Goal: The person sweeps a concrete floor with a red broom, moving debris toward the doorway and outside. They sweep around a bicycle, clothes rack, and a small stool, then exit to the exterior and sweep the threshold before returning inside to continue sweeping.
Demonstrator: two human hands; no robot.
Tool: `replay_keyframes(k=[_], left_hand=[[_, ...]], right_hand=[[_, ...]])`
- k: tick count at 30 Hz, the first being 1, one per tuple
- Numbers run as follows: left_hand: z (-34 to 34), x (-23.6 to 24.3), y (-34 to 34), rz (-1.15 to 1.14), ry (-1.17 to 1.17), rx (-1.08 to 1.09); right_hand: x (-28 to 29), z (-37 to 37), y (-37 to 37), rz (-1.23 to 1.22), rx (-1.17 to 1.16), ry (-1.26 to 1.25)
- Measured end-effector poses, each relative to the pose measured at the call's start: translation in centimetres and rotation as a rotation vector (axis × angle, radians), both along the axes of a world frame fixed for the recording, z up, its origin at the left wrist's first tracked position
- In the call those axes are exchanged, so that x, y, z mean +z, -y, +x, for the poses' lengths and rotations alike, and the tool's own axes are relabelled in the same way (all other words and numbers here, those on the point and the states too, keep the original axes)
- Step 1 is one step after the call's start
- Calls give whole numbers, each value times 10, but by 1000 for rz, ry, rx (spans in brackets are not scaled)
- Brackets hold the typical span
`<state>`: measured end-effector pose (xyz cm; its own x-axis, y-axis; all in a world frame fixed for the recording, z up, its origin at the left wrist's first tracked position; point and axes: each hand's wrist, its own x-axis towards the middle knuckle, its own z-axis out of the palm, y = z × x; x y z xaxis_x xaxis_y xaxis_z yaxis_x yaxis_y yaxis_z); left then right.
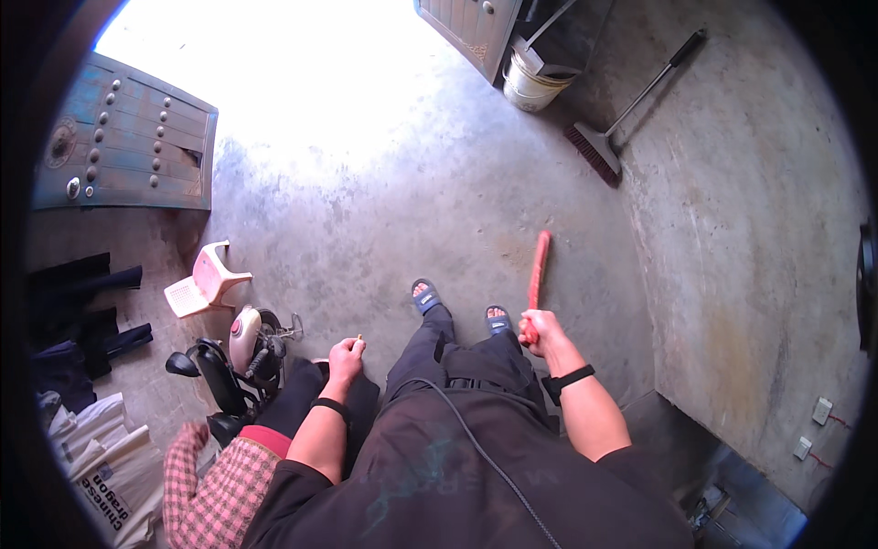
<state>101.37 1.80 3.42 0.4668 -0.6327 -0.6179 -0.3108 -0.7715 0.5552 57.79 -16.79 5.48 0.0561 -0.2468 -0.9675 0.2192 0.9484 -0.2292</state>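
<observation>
My right hand is closed around the lower end of a long, thin red stick-like thing, which points up and away from me over the floor. What exactly it is, I cannot make out. On the left, my left hand is closed, and a tiny yellowish tip pokes out at its fingers. The rest of that small thing is hidden in the hand. Both hands are apart, on either side of my legs, with dark bands on the wrists. My feet in blue slippers stand on the concrete.
Beside my left arm is another person in a pink checked sleeve, near a scooter. A pink plastic chair stands beyond. A broom leans on the right wall, near a white bucket. Metal doors flank a bright opening.
</observation>
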Motion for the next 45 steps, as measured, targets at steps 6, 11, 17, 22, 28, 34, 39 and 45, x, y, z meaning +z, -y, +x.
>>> replay_keyframes(k=[6, 11, 17, 22, 28, 34, 39, 45], left_hand=[[31, -6, 9, 67, -49, 21], [43, -6, 17, -5, -33, 18], [57, 0, 23, 22, -13, 15], [75, 9, 28, 65, -30, 78], [101, 9, 24, -14, 5, 120], [122, 9, 24, 17, 55, 104], [145, 6, 48, 54, 5, 188], [191, 11, 102, 72, 64, 233]], right_hand=[[52, 40, 21, -44, -122, 31], [86, 27, 1, -51, -183, 54], [64, 53, 3, 52, -243, -89], [10, 110, 44, 122, -325, 91], [3, 171, 99, 144, -314, 280], [17, 217, 173, 90, -255, 343], [13, 261, 226, 74, -192, 350], [18, 321, 294, 60, -147, 404]])
